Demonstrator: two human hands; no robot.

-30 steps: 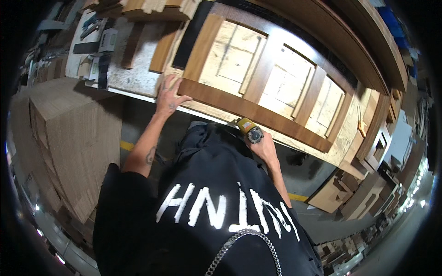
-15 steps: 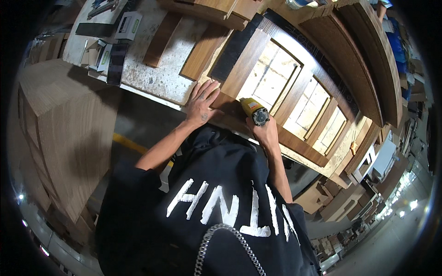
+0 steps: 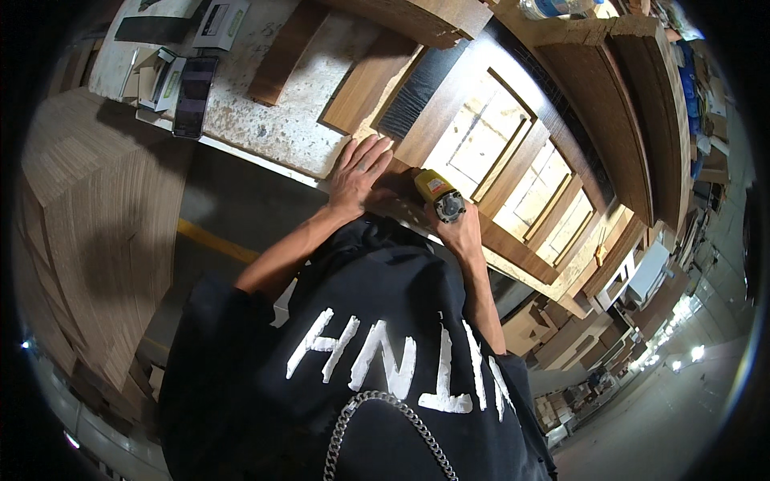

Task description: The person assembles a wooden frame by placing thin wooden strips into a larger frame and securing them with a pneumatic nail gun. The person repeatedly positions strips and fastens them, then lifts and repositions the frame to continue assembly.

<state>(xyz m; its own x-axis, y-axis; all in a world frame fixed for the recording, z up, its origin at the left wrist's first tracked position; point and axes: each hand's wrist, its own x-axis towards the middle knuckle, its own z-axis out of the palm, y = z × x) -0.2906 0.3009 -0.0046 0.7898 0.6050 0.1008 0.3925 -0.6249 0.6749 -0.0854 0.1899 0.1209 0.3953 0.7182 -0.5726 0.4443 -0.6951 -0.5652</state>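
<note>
A brown wooden frame [image 3: 513, 168] with several rectangular openings lies on the workbench [image 3: 277, 143] in front of me. My left hand [image 3: 358, 178] rests palm down at the frame's near left corner, its fingers stretched out. Just to its right, my right hand [image 3: 460, 231] grips a yellow nail gun [image 3: 435, 186] with a dark round cap. The gun's nose points down toward the frame's near rail, but its tip is hidden under its body. Beyond my left fingers, a black strip [image 3: 421, 94] runs along the frame's left end.
Brown wood strips [image 3: 373, 84] lie left of the frame. A phone [image 3: 195, 98] and a small white box [image 3: 220, 24] sit near the bench's left end. Large brown boards [image 3: 609, 120] stand at the right. Stacked panels [image 3: 104, 224] rise at the left, beside the bench.
My view has shifted slightly, so the bench sits a little differently. Both hands stay nearly in place; the nail gun remains in my right hand, a touch further left in view.
</note>
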